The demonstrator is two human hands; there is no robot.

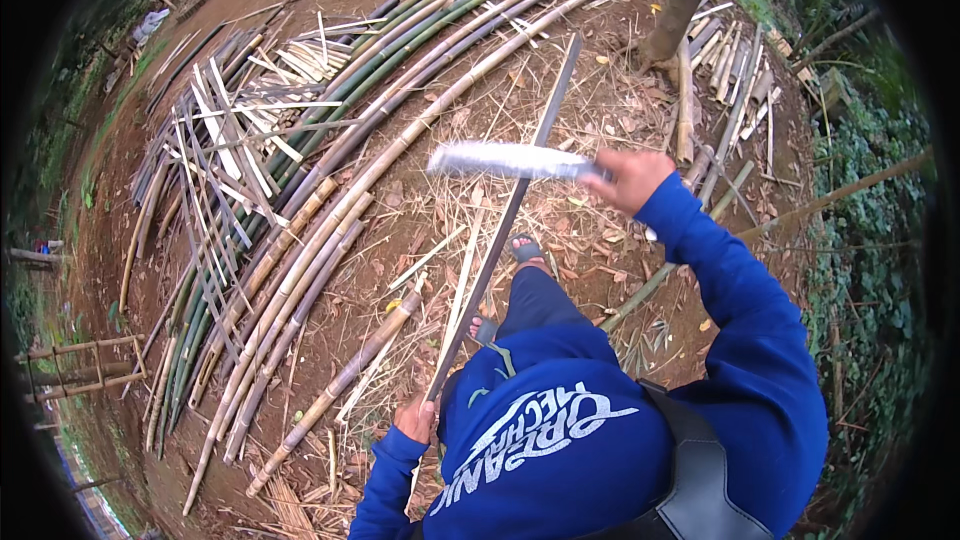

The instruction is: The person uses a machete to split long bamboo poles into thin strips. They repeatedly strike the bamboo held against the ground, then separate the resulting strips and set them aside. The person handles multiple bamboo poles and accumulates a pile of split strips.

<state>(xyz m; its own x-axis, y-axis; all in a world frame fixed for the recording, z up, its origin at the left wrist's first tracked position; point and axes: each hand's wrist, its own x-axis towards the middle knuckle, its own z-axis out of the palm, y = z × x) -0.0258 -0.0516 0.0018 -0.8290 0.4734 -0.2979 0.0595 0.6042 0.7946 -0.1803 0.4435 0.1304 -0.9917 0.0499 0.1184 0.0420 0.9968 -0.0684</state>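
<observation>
My right hand [634,180] is closed round the handle of a machete [500,157], held out level with its broad blade pointing left. The pale blade is smeared by motion. It crosses over a long, dark bamboo strip [507,215], and I cannot tell whether the two touch. Down by my left hip, my left hand [414,419] grips the near end of that strip, which slants away to the upper right. Thin, pale split pieces [468,265] lie beside it near my sandalled feet. A thick bamboo pole [350,375] rests on the ground left of the strip.
Long bamboo poles [400,145] curve across the ground on the left, with a heap of split slats [235,135] over them. A tree trunk [683,5] rises at the upper right, beside cut bamboo pieces [735,70]. Dry leaves and shavings litter the soil; green plants [870,270] edge the right.
</observation>
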